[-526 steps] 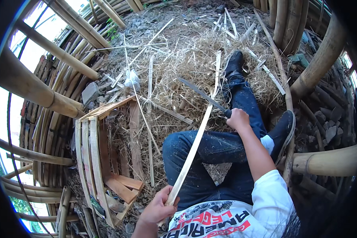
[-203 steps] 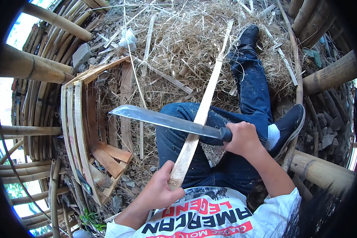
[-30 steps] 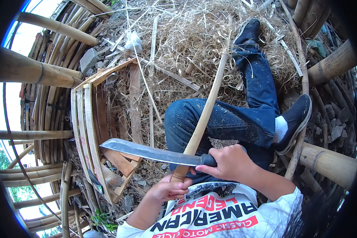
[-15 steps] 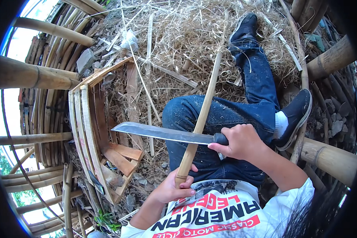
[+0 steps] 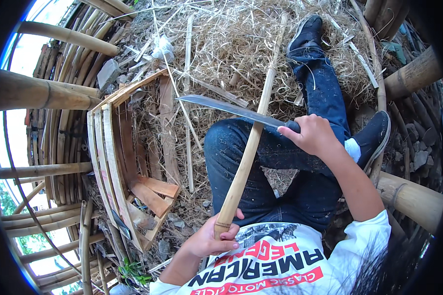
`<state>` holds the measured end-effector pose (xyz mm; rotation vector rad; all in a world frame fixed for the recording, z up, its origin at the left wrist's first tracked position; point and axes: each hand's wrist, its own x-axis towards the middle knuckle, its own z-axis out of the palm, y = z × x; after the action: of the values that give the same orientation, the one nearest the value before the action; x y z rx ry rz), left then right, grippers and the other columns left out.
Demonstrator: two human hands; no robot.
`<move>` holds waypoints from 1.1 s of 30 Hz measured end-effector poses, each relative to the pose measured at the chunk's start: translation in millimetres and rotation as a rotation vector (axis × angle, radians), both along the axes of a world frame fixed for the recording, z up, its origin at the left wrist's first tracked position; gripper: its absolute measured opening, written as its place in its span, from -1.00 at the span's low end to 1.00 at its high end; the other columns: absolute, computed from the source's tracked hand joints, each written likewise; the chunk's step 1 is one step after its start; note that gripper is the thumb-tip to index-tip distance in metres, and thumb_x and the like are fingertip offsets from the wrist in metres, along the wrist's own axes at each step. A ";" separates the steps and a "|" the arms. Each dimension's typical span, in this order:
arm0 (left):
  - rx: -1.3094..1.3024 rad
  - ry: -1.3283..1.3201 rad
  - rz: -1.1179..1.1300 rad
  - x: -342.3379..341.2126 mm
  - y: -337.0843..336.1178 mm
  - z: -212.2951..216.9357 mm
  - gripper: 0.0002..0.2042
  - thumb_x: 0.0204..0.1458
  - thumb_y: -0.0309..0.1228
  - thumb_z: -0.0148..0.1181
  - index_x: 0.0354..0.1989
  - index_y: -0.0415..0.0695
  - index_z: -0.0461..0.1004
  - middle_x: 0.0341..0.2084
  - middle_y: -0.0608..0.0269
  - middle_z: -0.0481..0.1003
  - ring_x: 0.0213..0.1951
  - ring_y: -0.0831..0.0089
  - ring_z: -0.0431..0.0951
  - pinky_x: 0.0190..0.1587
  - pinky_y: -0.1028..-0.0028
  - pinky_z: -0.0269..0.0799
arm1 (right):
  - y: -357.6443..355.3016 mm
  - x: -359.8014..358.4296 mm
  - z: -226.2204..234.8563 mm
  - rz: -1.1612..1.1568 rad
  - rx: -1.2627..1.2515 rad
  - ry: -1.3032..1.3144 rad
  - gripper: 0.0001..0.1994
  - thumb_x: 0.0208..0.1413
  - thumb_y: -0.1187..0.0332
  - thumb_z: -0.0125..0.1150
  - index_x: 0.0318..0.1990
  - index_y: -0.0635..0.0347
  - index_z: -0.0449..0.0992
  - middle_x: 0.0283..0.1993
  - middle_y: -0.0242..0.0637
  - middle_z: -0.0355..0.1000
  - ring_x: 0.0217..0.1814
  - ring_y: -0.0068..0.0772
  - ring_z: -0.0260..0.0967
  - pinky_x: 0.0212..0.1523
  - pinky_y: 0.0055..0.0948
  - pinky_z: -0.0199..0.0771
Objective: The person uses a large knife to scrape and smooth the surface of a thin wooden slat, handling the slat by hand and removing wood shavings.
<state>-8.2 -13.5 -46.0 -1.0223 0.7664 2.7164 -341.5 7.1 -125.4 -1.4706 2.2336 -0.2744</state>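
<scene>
A long pale bamboo strip runs from my waist up across my thigh toward the shavings. Its near end sits in my left hand, the fingers wrapped round it close to my shirt. In my right hand is the dark handle of a machete. The long grey blade points left and lies across the strip, roughly halfway along it, over my bent knee. Whether the edge bites into the bamboo cannot be made out.
Curly bamboo shavings cover the ground ahead. On the left stands a slatted wooden crate, tipped on its side, beside a grey block. Thick bamboo poles flank me on both sides. A white plastic bag lies beyond the crate.
My right hand has pushed the machete away from me along the strip, up and to the right, and the blade slants more. My left hand has stayed nearly in place on the strip.
</scene>
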 end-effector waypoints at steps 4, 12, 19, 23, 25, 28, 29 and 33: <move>0.037 -0.013 0.020 0.3 -3.7 1.7 -0.40 -0.07 -0.77 0.19 0.13 -0.13 0.10 -0.61 0.54 0.06 -0.63 0.79 0.13 -0.57 0.71 0.10 | -2.5 -0.5 -10.1 -0.004 -0.033 0.010 -0.30 0.01 -0.33 0.03 -0.57 0.26 0.55 -0.55 -0.01 0.48 -0.43 0.05 0.51 -0.33 -0.06 0.50; 0.000 -0.063 0.019 -1.9 -3.1 11.6 -0.42 -0.07 -0.76 0.18 0.12 -0.12 0.11 -0.60 0.54 0.06 -0.62 0.79 0.14 -0.55 0.72 0.13 | -12.0 -7.8 -14.9 -0.035 -0.007 0.085 -0.31 0.01 -0.35 0.01 -0.54 0.24 0.56 -0.50 0.04 0.49 -0.36 0.10 0.52 -0.27 -0.04 0.51; 0.060 -0.049 -0.056 5.8 10.6 18.5 -0.44 -0.05 -0.72 0.20 0.11 -0.11 0.11 -0.60 0.56 0.08 -0.58 0.80 0.16 -0.49 0.73 0.18 | -18.4 -81.1 -58.2 -0.285 0.064 0.132 -0.27 0.05 -0.34 -0.02 -0.43 0.33 0.58 -0.35 0.08 0.53 -0.21 0.10 0.52 -0.14 -0.04 0.49; 0.000 -0.069 -0.028 10.2 1.9 13.5 -0.52 0.00 -0.65 0.21 0.07 -0.12 0.15 -0.59 0.54 0.10 -0.53 0.78 0.15 -0.42 0.71 0.13 | -23.8 -59.4 -65.8 -0.385 -0.010 -0.023 -0.29 0.05 -0.32 0.01 -0.44 0.32 0.57 -0.39 0.08 0.52 -0.22 0.11 0.51 -0.15 -0.05 0.48; -0.114 -0.104 -0.061 5.1 3.6 11.8 -0.54 0.02 -0.62 0.22 0.05 -0.13 0.16 -0.59 0.54 0.09 -0.54 0.76 0.14 -0.43 0.70 0.11 | -19.1 -58.2 -57.9 -0.411 -0.043 -0.059 -0.30 0.05 -0.31 0.03 -0.45 0.31 0.57 -0.42 0.07 0.52 -0.24 0.10 0.51 -0.18 -0.07 0.47; -0.359 -0.188 -0.164 0.4 1.9 10.7 -0.58 0.04 -0.54 0.24 0.03 -0.15 0.18 -0.60 0.51 0.11 -0.54 0.73 0.14 -0.45 0.65 0.11 | -9.7 -54.9 -34.1 -0.437 -0.074 -0.235 -0.37 0.04 -0.26 0.10 -0.46 0.28 0.58 -0.51 0.03 0.50 -0.32 0.06 0.52 -0.24 -0.13 0.46; -0.484 -0.232 -0.237 -1.6 0.8 11.0 -0.59 0.05 -0.48 0.25 0.01 -0.16 0.20 -0.60 0.48 0.14 -0.54 0.71 0.16 -0.46 0.62 0.13 | -5.9 -48.5 -21.1 -0.413 -0.108 -0.254 -0.40 0.03 -0.23 0.13 -0.45 0.27 0.59 -0.54 0.00 0.48 -0.35 0.04 0.52 -0.26 -0.15 0.46; -0.908 -0.489 -0.364 -18.3 -0.7 15.9 -0.68 0.09 -0.47 0.20 -0.03 -0.19 0.26 -0.54 0.42 0.25 -0.47 0.67 0.24 -0.40 0.61 0.20 | 19.4 -10.8 -0.1 -0.301 -0.227 -0.283 -0.46 -0.02 -0.20 0.22 -0.45 0.21 0.61 -0.57 -0.02 0.47 -0.44 0.01 0.51 -0.34 -0.16 0.47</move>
<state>-26.4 -14.2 -30.1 -1.4144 1.8901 1.6575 -352.3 26.5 -125.6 -1.1093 2.2352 -0.8023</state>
